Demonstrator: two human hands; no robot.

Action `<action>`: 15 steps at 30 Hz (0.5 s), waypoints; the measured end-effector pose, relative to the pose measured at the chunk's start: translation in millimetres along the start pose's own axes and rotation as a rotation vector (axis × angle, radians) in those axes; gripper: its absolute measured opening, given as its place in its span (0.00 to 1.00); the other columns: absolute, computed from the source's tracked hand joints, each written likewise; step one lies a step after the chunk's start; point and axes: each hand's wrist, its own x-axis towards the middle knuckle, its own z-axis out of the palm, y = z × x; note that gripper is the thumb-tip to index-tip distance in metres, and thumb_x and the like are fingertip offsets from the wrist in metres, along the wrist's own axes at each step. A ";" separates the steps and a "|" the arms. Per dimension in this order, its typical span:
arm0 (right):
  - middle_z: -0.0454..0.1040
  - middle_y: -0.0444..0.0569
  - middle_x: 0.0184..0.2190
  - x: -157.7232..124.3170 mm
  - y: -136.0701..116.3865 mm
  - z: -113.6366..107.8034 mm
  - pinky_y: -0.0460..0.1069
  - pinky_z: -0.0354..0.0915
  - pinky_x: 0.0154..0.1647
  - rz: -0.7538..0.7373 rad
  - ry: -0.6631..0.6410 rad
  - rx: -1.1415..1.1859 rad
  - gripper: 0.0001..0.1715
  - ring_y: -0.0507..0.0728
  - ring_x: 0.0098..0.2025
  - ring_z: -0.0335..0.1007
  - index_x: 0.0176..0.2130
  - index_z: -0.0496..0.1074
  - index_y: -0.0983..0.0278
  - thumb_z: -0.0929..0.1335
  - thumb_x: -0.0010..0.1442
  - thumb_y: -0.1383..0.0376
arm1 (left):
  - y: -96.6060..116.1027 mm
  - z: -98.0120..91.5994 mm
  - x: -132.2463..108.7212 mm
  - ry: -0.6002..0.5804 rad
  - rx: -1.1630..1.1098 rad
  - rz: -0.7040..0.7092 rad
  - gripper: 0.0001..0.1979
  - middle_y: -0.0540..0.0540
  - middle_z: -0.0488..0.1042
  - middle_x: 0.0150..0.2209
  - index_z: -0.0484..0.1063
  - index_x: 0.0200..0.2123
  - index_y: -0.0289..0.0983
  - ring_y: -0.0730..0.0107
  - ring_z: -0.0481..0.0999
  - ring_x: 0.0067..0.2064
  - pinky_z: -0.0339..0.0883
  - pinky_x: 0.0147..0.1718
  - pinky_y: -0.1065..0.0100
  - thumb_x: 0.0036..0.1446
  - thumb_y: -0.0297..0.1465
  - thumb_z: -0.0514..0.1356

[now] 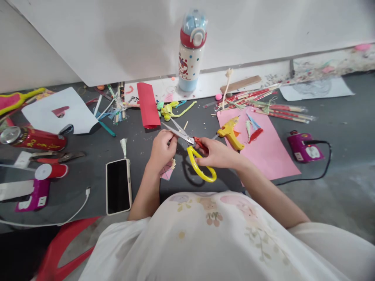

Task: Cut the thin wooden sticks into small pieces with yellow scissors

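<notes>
We find the right hand [217, 153] closed around the handles of a pair of scissors [190, 139], one loop yellow and the other red. The blades stand apart and point forward and to the left, their tips just beyond the left hand [163, 150]. We record the left hand as curled, thumb and forefinger drawn close together beside the blades; we cannot tell what, if anything, lies between these fingers. A small pink piece [166, 172] with dark lines and a pale, beaded-looking edge shows below the left palm; whether it is gripped or lies on the dark table [95, 171], we cannot tell.

Beyond the hands we note a folded red paper [148, 105] and, just to its right, a yellow-green cord-like bundle [168, 111]. To the right of the scissors, a yellow glue gun [230, 132] rests on a pink sheet [269, 156], with small red, white and blue tassels [255, 134] near it. A bottle [191, 58] stands upright at the back. To the left of the left forearm lies a phone [117, 187], dark screen up, with a pale tassel [124, 147] at its upper end.
</notes>
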 end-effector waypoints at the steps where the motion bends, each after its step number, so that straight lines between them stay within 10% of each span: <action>1: 0.68 0.42 0.27 -0.5 0.4 1.4 0.46 0.54 0.26 0.003 -0.007 0.014 0.19 0.50 0.26 0.60 0.32 0.60 0.63 0.68 0.44 0.54 | 0.3 0.0 -0.2 -0.006 -0.002 -0.019 0.11 0.47 0.73 0.31 0.70 0.27 0.36 0.70 0.72 0.36 0.65 0.37 0.69 0.59 0.31 0.51; 15: 0.65 0.42 0.28 -5.6 6.0 5.4 0.46 0.56 0.28 -0.026 -0.027 0.122 0.20 0.49 0.27 0.58 0.34 0.59 0.63 0.68 0.43 0.56 | -0.3 -4.2 0.2 -0.023 -0.040 0.012 0.10 0.48 0.75 0.38 0.73 0.36 0.38 0.71 0.73 0.42 0.67 0.42 0.70 0.59 0.30 0.52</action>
